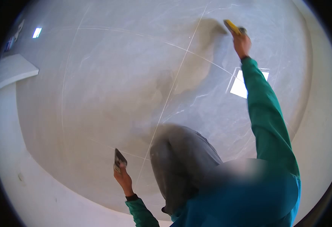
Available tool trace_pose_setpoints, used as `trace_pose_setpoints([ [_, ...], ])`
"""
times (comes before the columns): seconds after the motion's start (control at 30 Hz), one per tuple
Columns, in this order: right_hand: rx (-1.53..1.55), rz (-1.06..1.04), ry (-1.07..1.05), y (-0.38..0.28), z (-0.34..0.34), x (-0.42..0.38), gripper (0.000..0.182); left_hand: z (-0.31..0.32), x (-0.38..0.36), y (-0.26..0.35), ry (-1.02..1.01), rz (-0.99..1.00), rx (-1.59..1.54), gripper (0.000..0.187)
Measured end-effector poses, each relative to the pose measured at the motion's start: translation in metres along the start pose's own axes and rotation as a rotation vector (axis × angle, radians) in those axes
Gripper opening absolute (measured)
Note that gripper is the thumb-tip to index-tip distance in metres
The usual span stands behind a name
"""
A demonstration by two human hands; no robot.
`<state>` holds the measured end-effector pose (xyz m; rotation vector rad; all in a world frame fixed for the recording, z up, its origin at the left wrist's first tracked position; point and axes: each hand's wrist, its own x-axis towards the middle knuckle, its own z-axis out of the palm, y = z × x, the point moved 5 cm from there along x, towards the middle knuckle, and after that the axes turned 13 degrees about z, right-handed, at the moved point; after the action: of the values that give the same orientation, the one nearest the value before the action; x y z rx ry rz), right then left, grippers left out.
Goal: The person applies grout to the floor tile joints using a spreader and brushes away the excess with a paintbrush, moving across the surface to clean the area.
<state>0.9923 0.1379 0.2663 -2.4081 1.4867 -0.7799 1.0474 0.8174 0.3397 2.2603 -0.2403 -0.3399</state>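
On the grey marble-look tiles (109, 87), right hand (241, 43) grips a yellow-handled scraper (232, 26); left hand (123, 178) grips a small putty knife (119, 159)

A glossy grey marble floor (109, 87) fills most of the view, crossed by thin pale grout lines (173, 87) that meet near its upper middle. A bright rectangular light reflection (239, 87) lies on the floor to the right of the long grout line, and a smaller one (37, 32) shines far to its left, near the top edge. A white ledge (12, 70) juts in below that small reflection. A pale wall (26, 189) curves along the floor's lower left border, another (321, 113) along its right side.
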Motion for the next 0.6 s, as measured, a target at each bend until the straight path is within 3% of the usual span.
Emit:
trace_pose_setpoints([
  [0.03,-0.140,0.123,-0.054,0.008,0.035,0.010,0.029,-0.001,-0.007,-0.012,0.028,-0.059,-0.053,0.028],
  [0.1,-0.005,0.126,0.048,-0.041,0.081,-0.034,0.028,0.005,0.000,-0.021,0.044,-0.126,-0.105,0.028],
  [0.13,0.032,0.164,-0.122,-0.088,0.090,-0.080,0.023,0.005,-0.001,-0.018,0.020,-0.186,-0.137,0.031],
  [0.17,-0.063,0.053,-0.329,-0.132,0.105,-0.147,0.017,0.009,-0.004,-0.016,0.010,-0.246,-0.174,0.034],
  [0.2,-0.010,-0.250,-0.326,-0.181,0.104,-0.218,0.012,0.012,-0.006,-0.018,-0.018,-0.283,-0.153,0.033],
  [0.23,0.116,-0.093,-0.527,-0.227,0.082,-0.272,0.015,0.013,-0.005,-0.006,-0.027,-0.288,-0.153,0.033],
  [0.3,0.351,-0.202,-1.049,-0.289,0.029,-0.312,0.023,0.023,0.003,0.019,-0.059,-0.155,-0.158,0.029],
  [0.33,0.449,-0.116,-1.001,-0.287,0.029,-0.311,0.025,0.019,0.004,0.014,-0.111,-0.146,-0.143,0.029],
  [0.4,0.677,-0.034,-0.654,-0.242,0.030,-0.253,0.025,0.005,0.008,-0.019,-0.048,-0.213,-0.215,0.029],
  [0.43,0.450,-0.006,-0.521,-0.197,0.051,-0.231,0.025,-0.002,0.008,-0.045,0.015,-0.283,-0.264,0.029],
  [0.47,0.286,-0.115,-0.351,-0.140,0.059,-0.192,0.025,-0.006,0.002,-0.055,0.049,-0.320,-0.225,0.028],
  [0.5,0.079,0.210,-0.431,-0.092,0.049,-0.145,0.025,-0.008,-0.003,-0.064,0.058,-0.323,-0.236,0.028],
  [0.53,0.102,0.370,-0.397,-0.031,0.051,-0.110,0.028,-0.009,-0.010,-0.076,0.046,-0.322,-0.195,0.028],
  [0.57,0.016,0.430,-0.267,-0.015,0.043,-0.085,0.033,-0.010,-0.014,-0.084,0.035,-0.332,-0.148,0.028],
  [0.6,0.014,0.423,-0.265,-0.003,0.061,-0.078,0.033,-0.006,-0.010,-0.087,0.037,-0.334,-0.155,0.028],
])
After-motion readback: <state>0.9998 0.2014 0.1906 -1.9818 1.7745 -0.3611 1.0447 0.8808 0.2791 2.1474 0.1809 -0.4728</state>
